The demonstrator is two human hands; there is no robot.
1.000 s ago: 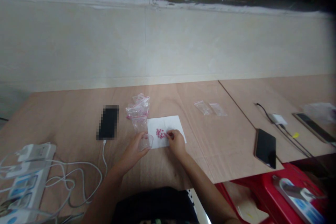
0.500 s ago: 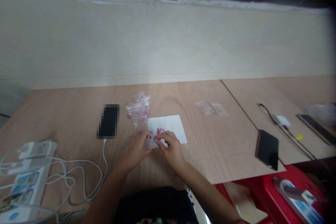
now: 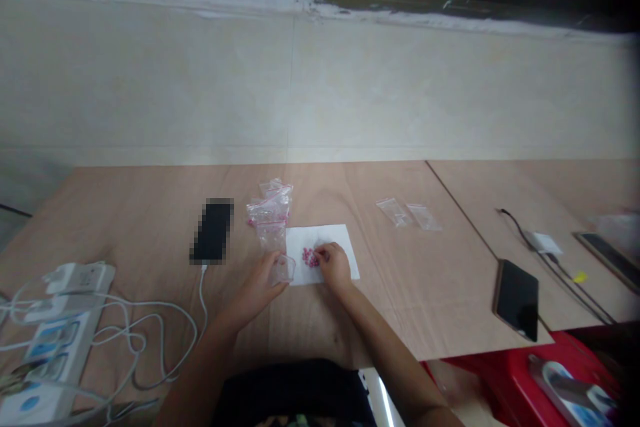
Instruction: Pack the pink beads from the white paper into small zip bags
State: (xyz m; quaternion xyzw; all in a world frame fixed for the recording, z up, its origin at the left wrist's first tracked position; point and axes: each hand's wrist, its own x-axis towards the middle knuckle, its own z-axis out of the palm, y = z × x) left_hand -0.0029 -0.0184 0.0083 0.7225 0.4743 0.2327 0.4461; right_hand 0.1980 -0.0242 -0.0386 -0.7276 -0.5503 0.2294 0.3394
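Observation:
On a white sheet of paper [image 3: 325, 235] lies a cluster of small pink beads [image 3: 309, 257]. My right hand [image 3: 334, 267] is over the right side of this cluster, fingertips pinched together at the beads; whether a bead is between them is hidden. Left of the paper, my left hand [image 3: 260, 283] grips a small see-through plastic container [image 3: 285, 269], its open end turned toward the beads. Just beyond that hand lies a clear zip bag [image 3: 271, 235], part of a heap of clear zip bags [image 3: 273, 203] with pink edges and some pink bits inside.
Two flat clear bags [image 3: 394, 212] lie to the right. A dark phone [image 3: 214, 230] on a white cable is at the left, near a power strip [image 3: 55, 347] with tangled cords. Another phone [image 3: 517, 299] rests at the right table edge, above a red stool [image 3: 510, 373].
My right hand has moved right, away from the container's mouth and back to the beads on the paper. My left hand keeps hold of the container. The view has shifted slightly.

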